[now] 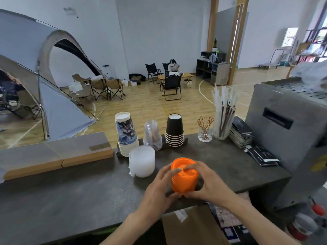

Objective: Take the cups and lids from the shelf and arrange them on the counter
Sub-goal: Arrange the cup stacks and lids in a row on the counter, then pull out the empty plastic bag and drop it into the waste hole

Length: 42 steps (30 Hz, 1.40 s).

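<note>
Gripping a stack of orange lids (pixel 184 175) from both sides, the left hand (pixel 159 184) and right hand (pixel 207 183) meet close to the near edge of the dark worktop (pixel 70 200), a little right of its middle. The left fingers (pixel 172 173) curl round the stack's left side, and the right fingers (pixel 190 167) reach over its top rim with the thumb low at its base, so both hands are clamped on it. The stack stands on the worktop, tilted slightly. Just beside it, towards the left and the far edge, sits a stack of translucent white lids (pixel 142 160). Along the far edge three upside-down stacks stand in a row on a low dark tray (pixel 185 140): printed white paper cups (pixel 126 133) at the left, clear plastic cups (pixel 152 137) in the middle, and black paper cups (pixel 174 129) at the right. Further right along that edge, a small glass (pixel 205 134) holds thin brown picks with looped tops, and a taller clear jar (pixel 221 128) just beside it holds paper-wrapped straws mixed with dark ones. A pile of dark cards (pixel 241 133) lies next to the jar, against a grey metal machine (pixel 286 121) at the right edge. Towards the left edge, two flat wooden boxes (pixel 58 156) lie end to end.
</note>
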{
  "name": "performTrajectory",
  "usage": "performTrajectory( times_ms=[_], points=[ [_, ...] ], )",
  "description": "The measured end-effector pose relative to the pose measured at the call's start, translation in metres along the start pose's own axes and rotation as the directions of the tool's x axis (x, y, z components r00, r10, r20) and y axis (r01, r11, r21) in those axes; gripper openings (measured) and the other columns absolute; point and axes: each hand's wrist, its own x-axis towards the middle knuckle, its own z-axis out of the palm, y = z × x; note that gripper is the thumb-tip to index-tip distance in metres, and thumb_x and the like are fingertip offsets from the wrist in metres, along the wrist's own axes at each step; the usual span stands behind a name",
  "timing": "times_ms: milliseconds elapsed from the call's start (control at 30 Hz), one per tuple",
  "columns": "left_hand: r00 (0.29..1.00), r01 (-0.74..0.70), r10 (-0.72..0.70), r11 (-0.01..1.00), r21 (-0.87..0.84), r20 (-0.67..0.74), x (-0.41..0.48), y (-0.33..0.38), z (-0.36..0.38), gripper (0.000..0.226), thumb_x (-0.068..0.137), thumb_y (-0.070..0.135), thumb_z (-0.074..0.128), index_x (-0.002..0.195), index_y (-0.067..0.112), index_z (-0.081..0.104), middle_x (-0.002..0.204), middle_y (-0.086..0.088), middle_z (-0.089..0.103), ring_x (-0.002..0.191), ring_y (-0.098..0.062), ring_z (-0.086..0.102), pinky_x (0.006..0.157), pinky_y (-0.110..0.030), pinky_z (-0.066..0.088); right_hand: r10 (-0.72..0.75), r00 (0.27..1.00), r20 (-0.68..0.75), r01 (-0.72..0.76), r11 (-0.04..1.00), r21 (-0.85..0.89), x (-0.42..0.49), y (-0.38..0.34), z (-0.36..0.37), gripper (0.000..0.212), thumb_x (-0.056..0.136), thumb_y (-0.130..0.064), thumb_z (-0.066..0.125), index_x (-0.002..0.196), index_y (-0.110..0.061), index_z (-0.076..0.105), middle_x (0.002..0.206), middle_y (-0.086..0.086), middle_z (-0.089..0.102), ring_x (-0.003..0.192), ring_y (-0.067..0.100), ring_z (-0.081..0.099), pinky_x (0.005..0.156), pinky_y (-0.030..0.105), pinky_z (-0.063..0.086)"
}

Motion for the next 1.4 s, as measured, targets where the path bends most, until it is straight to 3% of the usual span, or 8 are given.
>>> performTrajectory(
  times_ms=[133,267,400,733,900,1033,1200,1400],
  points=[
    [0.993,0.083,-0.088,0.994,-0.066,-0.08,0.004,-0.002,0.01,0.07,0.079,0.025,0.08,0.127,0.056,0.04,0.139,0.04,0.025,0.127,0.007,0.038,0.097,-0.001,0.035,0.008,0.999,-0.044,-0.005,0.997,0.075,0.013,0.008,0.015,0.071,0.055,-0.05,0.084,0.118,-0.045,0.05,0.122,-0.015,0.054,0.112,0.003,0.055,0.093,0.035,0.051],
    [0.976,0.16,-0.16,0.987,-0.01,-0.15,0.027,-0.005,0.011,0.071,0.083,0.018,0.076,0.138,0.043,0.04,0.153,0.014,0.037,0.138,-0.008,0.041,0.111,-0.024,0.037,0.016,0.999,-0.047,-0.01,0.991,0.132,0.045,0.015,0.02,0.07,0.056,-0.044,0.085,0.116,-0.052,0.05,0.122,-0.009,0.055,0.111,0.008,0.057,0.095,0.039,0.052],
    [0.944,0.262,-0.268,0.963,-0.058,-0.193,0.051,-0.003,0.009,0.071,0.084,0.006,0.072,0.142,0.033,0.04,0.15,0.005,0.044,0.135,-0.014,0.045,0.107,-0.023,0.033,0.02,0.999,-0.025,-0.015,0.985,0.171,0.08,0.023,0.022,0.071,0.054,-0.042,0.084,0.114,-0.056,0.05,0.121,-0.002,0.058,0.11,0.015,0.06,0.094,0.043,0.053],
    [0.918,0.328,-0.336,0.942,-0.073,-0.208,0.067,0.0,0.015,0.075,0.089,0.003,0.065,0.149,0.033,0.032,0.154,0.003,0.039,0.137,-0.016,0.042,0.109,-0.026,0.032,0.022,1.0,0.014,-0.024,0.983,0.181,0.104,0.031,0.018,0.073,0.058,-0.028,0.087,0.12,-0.044,0.051,0.124,0.0,0.059,0.112,0.018,0.058,0.097,0.045,0.051],
    [0.929,0.323,-0.323,0.946,-0.034,-0.18,0.059,0.01,0.009,0.089,0.09,0.012,0.067,0.154,0.042,0.013,0.16,0.002,0.029,0.143,-0.017,0.035,0.115,-0.035,0.031,-0.047,0.997,-0.064,0.055,0.989,0.137,0.091,0.023,0.009,0.092,0.058,-0.03,0.086,0.139,-0.039,0.043,0.132,-0.011,0.051,0.121,0.008,0.051,0.105,0.031,0.044],
    [0.944,0.288,-0.266,0.953,0.093,-0.197,0.036,0.031,-0.005,0.093,0.087,0.028,0.069,0.154,0.044,0.006,0.153,0.01,0.037,0.134,-0.013,0.045,0.103,-0.035,0.044,-0.143,0.967,-0.21,0.15,0.988,0.021,0.071,0.013,-0.012,0.078,0.066,-0.045,0.084,0.134,-0.028,0.051,0.136,-0.009,0.054,0.127,0.005,0.049,0.108,0.027,0.038],
    [0.949,0.202,-0.09,0.911,0.361,-0.302,0.001,0.031,-0.038,0.044,0.088,0.038,0.067,0.13,0.031,0.052,0.117,0.01,0.062,0.1,-0.007,0.063,0.075,-0.021,0.054,-0.223,0.869,-0.443,0.207,0.975,-0.084,0.057,-0.021,-0.025,0.026,0.08,-0.028,0.079,0.103,-0.02,0.069,0.098,-0.007,0.07,0.088,0.007,0.063,0.081,0.026,0.052],
    [0.936,0.256,-0.057,0.79,0.558,-0.348,-0.049,0.015,-0.086,0.018,0.086,0.033,0.071,0.099,0.022,0.068,0.091,0.007,0.069,0.083,-0.009,0.063,0.073,-0.025,0.054,-0.331,0.902,-0.276,0.337,0.941,-0.028,0.055,-0.068,0.018,0.013,0.081,-0.019,0.078,0.09,-0.021,0.069,0.086,-0.008,0.07,0.076,0.005,0.063,0.068,0.019,0.052]
  ],
)
